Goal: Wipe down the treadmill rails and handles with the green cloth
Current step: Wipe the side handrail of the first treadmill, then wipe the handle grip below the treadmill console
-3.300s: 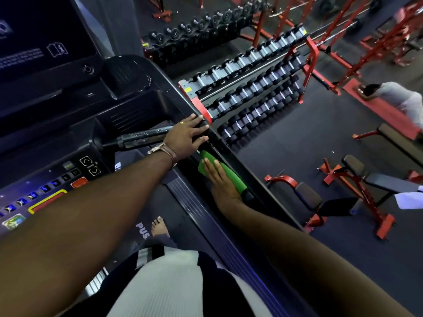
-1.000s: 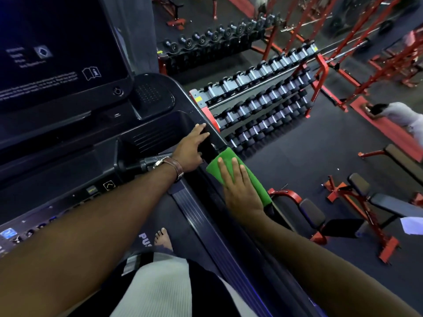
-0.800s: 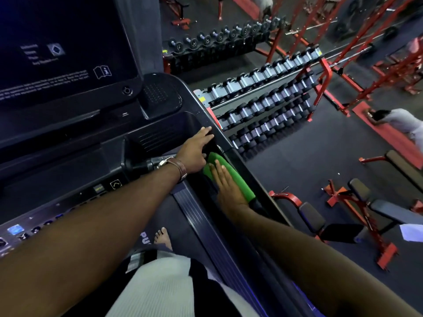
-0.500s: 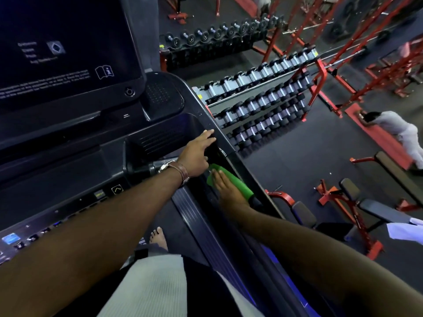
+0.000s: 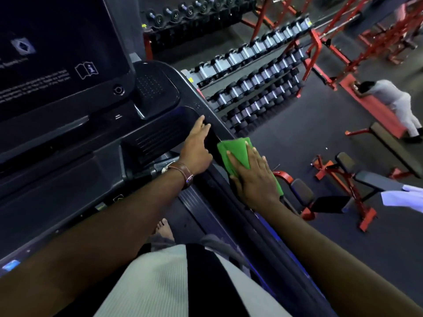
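The folded green cloth (image 5: 235, 151) lies on top of the treadmill's dark right side rail (image 5: 220, 191), just behind the console. My right hand (image 5: 254, 179) presses flat on the cloth, palm down and fingers spread, covering its near half. My left hand (image 5: 196, 149) rests flat on the inner edge of the same rail, right next to the cloth, with nothing in it. A brown wristband sits on my left wrist. Under that wrist a short silver handle grip (image 5: 160, 165) sticks out of the console.
The treadmill's dark screen (image 5: 57, 53) and console fill the left. My bare foot (image 5: 163, 227) stands on the belt. Beyond the rail are a dumbbell rack (image 5: 256, 76), red benches (image 5: 357, 179) and a person in white (image 5: 393, 99) bending over.
My right hand has brought the cloth from the rail's inner side up onto its top and spread it flatter. My left hand stays on the rail.
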A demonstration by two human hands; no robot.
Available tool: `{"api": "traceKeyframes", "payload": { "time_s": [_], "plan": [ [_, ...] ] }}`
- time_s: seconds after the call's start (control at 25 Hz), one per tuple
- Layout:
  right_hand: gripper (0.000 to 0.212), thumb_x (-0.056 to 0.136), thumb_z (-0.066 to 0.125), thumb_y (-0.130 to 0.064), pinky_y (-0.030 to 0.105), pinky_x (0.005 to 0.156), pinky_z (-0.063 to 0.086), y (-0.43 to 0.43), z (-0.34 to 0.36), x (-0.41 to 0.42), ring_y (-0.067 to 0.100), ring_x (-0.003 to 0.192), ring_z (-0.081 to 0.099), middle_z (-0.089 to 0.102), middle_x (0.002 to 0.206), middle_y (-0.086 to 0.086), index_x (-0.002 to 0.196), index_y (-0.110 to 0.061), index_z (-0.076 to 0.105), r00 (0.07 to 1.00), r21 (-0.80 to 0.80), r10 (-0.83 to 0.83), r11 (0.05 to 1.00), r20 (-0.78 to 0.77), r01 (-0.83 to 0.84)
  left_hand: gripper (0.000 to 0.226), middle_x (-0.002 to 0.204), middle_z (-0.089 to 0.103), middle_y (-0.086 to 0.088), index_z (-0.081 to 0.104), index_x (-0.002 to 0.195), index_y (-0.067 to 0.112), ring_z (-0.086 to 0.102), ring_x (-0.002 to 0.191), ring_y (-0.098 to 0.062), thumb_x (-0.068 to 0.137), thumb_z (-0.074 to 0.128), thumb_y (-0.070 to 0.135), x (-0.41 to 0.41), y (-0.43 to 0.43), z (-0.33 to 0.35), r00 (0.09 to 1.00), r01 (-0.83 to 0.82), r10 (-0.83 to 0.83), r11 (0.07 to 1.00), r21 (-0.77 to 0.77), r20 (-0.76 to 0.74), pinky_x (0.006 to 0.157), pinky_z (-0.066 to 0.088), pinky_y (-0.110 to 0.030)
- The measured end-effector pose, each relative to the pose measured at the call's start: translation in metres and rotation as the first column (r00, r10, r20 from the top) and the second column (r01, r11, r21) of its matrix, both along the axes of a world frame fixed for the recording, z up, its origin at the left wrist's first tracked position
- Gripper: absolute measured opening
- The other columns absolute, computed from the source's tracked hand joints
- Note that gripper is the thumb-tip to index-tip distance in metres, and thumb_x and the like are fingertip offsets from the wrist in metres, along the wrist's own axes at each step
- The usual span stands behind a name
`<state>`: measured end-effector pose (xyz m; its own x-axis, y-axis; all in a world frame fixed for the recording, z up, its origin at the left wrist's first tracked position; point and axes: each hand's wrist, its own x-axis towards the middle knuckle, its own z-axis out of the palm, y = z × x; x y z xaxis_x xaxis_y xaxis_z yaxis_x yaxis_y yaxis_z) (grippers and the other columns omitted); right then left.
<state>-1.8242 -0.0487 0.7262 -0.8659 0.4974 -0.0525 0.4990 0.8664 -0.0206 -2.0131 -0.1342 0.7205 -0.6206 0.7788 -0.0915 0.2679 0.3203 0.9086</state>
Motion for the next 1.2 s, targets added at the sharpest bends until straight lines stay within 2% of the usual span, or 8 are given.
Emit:
{"api": "traceKeyframes", "payload": {
  "time_s": [0.08, 0.24, 0.32, 0.48, 0.68, 0.92, 1.04, 1.2],
  "plan": [
    [0.059, 0.097, 0.042, -0.047, 0.046, 0.111, 0.034, 0.012, 0.005, -0.025, 0.034, 0.138, 0.035, 0.024, 0.157, 0.013, 0.152, -0.040, 0.023, 0.993, -0.149, -0.077, 0.987, -0.086, 0.063, 0.079, 0.159, 0.013, 0.000, 0.035, 0.144, 0.002, 0.025, 0.141, -0.008, 0.069, 0.046, -0.019, 0.003, 0.001, -0.001, 1.000, 0.002, -0.002, 1.000, -0.008, -0.029, 0.104, 0.031, -0.009],
    [0.056, 0.095, 0.047, -0.056, 0.041, 0.100, 0.043, 0.043, 0.014, -0.061, 0.028, 0.127, 0.048, 0.040, 0.147, 0.004, 0.147, -0.052, 0.027, 0.962, -0.432, -0.268, 0.875, -0.053, 0.220, 0.076, 0.155, 0.022, -0.012, 0.034, 0.144, 0.001, 0.023, 0.142, -0.020, 0.072, 0.054, -0.012, 0.005, 0.000, 0.006, 0.979, 0.016, -0.038, 0.994, -0.110, -0.201, 0.106, 0.012, -0.004],
    [0.056, 0.095, 0.046, -0.055, 0.039, 0.096, 0.044, 0.036, 0.013, -0.050, 0.028, 0.123, 0.051, 0.042, 0.141, 0.005, 0.148, -0.047, 0.028, 0.966, -0.403, -0.246, 0.894, -0.079, 0.195, 0.076, 0.150, 0.029, -0.014, 0.032, 0.145, 0.001, 0.031, 0.138, -0.024, 0.074, 0.058, -0.006, 0.002, -0.002, 0.009, 0.959, 0.071, -0.108, 0.986, -0.148, -0.261, 0.108, 0.015, -0.009],
    [0.058, 0.096, 0.043, -0.054, 0.045, 0.091, 0.049, 0.030, 0.005, -0.040, 0.035, 0.117, 0.051, 0.039, 0.138, 0.011, 0.150, -0.044, 0.024, 0.981, -0.251, -0.155, 0.960, -0.114, 0.123, 0.075, 0.141, 0.044, -0.008, 0.028, 0.146, 0.014, 0.047, 0.125, -0.029, 0.082, 0.063, 0.030, -0.019, -0.014, 0.006, 0.878, 0.092, -0.264, 0.912, -0.401, -0.400, 0.101, 0.043, -0.041],
    [0.063, 0.094, 0.038, -0.063, 0.049, 0.105, 0.039, 0.057, 0.008, -0.124, 0.042, 0.129, 0.044, 0.025, 0.152, 0.018, 0.151, -0.048, 0.015, 0.994, -0.414, -0.106, 0.904, 0.017, 0.104, 0.080, 0.131, 0.054, -0.010, 0.032, 0.143, 0.018, 0.053, 0.117, -0.031, 0.081, 0.052, 0.065, -0.031, -0.027, 0.005, 0.834, 0.021, -0.331, 0.819, -0.573, -0.442, 0.090, 0.048, -0.042],
    [0.064, 0.092, 0.044, -0.064, 0.049, 0.093, 0.047, 0.055, 0.005, -0.088, 0.039, 0.119, 0.052, 0.027, 0.150, 0.016, 0.148, -0.051, 0.015, 0.993, -0.406, -0.121, 0.908, -0.012, 0.106, 0.046, 0.100, 0.068, -0.006, 0.061, 0.105, 0.021, 0.063, 0.093, -0.028, 0.089, 0.044, 0.061, -0.028, -0.026, 0.005, 0.834, -0.006, -0.306, 0.827, -0.563, -0.459, 0.071, 0.049, -0.034],
    [0.068, 0.089, 0.040, -0.070, 0.052, 0.101, 0.044, 0.058, 0.008, -0.113, 0.042, 0.126, 0.047, 0.026, 0.154, 0.017, 0.148, -0.052, 0.011, 0.992, -0.416, -0.127, 0.902, 0.007, 0.119, 0.037, 0.095, 0.069, -0.004, 0.066, 0.094, 0.021, 0.062, 0.089, -0.025, 0.092, 0.045, 0.050, -0.030, -0.026, 0.009, 0.865, -0.022, -0.260, 0.835, -0.550, -0.430, 0.072, 0.050, -0.034],
    [0.077, 0.080, 0.058, -0.068, 0.040, 0.112, 0.036, 0.083, 0.012, -0.134, 0.027, 0.132, 0.047, 0.047, 0.148, 0.004, 0.147, -0.039, 0.035, 0.970, -0.746, -0.245, 0.646, 0.000, 0.163, 0.034, 0.095, 0.068, -0.008, 0.065, 0.088, 0.018, 0.061, 0.090, -0.030, 0.092, 0.044, 0.045, -0.026, -0.023, 0.011, 0.842, -0.058, -0.269, 0.817, -0.574, -0.468, 0.071, 0.046, -0.034]
  ]
}}
